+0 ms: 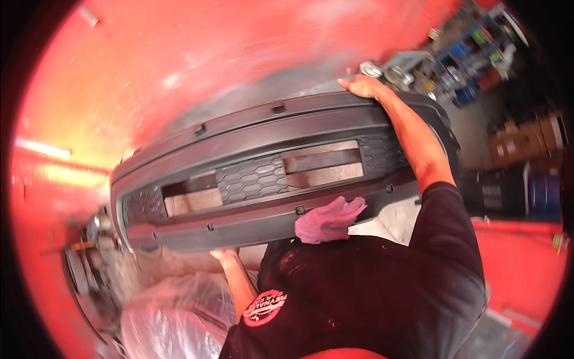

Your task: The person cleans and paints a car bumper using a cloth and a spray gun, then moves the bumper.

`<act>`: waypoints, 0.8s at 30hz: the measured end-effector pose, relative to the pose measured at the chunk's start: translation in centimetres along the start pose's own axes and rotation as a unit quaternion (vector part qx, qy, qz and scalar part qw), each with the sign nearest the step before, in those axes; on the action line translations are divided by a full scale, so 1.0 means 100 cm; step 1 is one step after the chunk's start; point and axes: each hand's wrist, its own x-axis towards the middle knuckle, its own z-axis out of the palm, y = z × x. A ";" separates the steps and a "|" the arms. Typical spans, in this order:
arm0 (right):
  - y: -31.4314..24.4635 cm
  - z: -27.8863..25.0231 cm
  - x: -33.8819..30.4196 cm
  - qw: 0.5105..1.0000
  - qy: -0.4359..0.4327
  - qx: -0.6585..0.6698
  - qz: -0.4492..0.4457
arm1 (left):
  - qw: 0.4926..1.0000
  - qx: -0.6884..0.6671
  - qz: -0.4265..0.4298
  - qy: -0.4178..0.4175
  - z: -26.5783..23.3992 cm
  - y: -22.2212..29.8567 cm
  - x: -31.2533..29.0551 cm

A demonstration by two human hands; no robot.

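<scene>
A long dark grey car bumper (254, 175) spans the view in front of me, tilted with its right end higher. It has two rectangular openings and honeycomb-patterned panels. My right hand (360, 87) grips its far upper edge near the right end, the arm reaching across the bumper's face. At the near lower edge, left of the middle, my left hand (225, 255) holds the bumper from below, its fingers partly hidden. A crumpled pink cloth (330, 220) lies against the near edge, close to my body; neither hand touches it.
Clear plastic sheeting (179, 317) covers something at the lower left. A cluttered shelf (469, 51) stands at the far right, with cardboard boxes (526, 143) and a blue drum (544, 194) below it. Red walls (239, 36) surround the space.
</scene>
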 end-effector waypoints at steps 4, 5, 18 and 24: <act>0.008 -0.004 -0.103 0.947 0.314 0.011 -0.064 | 0.722 -0.559 -0.395 0.100 0.018 0.209 -0.014; -0.012 0.003 -0.138 0.924 0.364 0.048 -0.109 | 0.723 -0.570 -0.381 0.085 0.008 0.212 -0.020; -0.062 0.009 -0.269 0.914 0.365 0.140 -0.110 | 0.776 -0.524 -0.344 0.077 0.013 0.207 -0.007; -0.002 -0.148 -0.369 0.525 0.274 0.745 -0.309 | 0.791 -0.508 -0.324 0.111 0.019 0.204 -0.005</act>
